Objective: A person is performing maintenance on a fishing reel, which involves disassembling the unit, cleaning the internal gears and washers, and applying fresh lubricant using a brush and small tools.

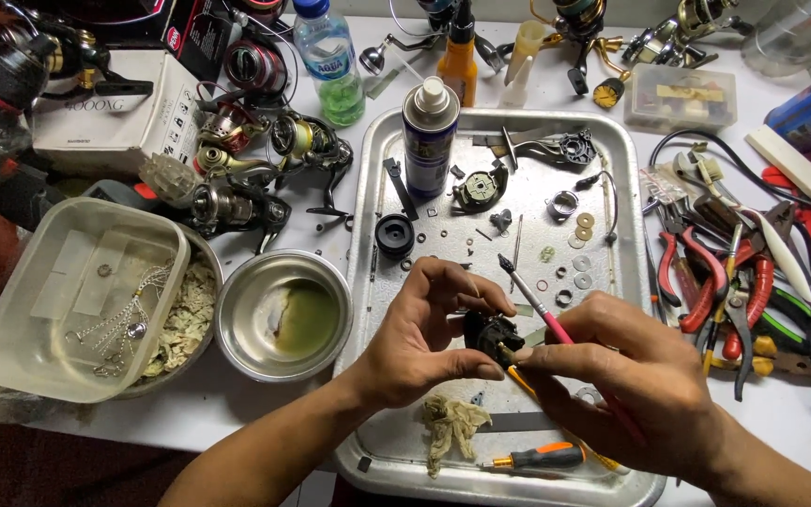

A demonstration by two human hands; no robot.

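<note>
1. Black reel part pinched in left hand, fingers curled closed around it, above front half of metal tray.
2. Right hand closed on pink-handled brush, bristle end raised and pointing up-left, lower end meeting the reel part; a thin yellow tool also poking out under the fingers.
3. On tray: spray can upright at back, small washers and rings scattered, crumpled rag and orange-handled screwdriver near front edge.
4. Left of tray: steel bowl with greenish liquid, clear plastic tub.
5. Right of tray: red-handled pliers among other tools.
6. At back: water bottle, several fishing reels.
</note>
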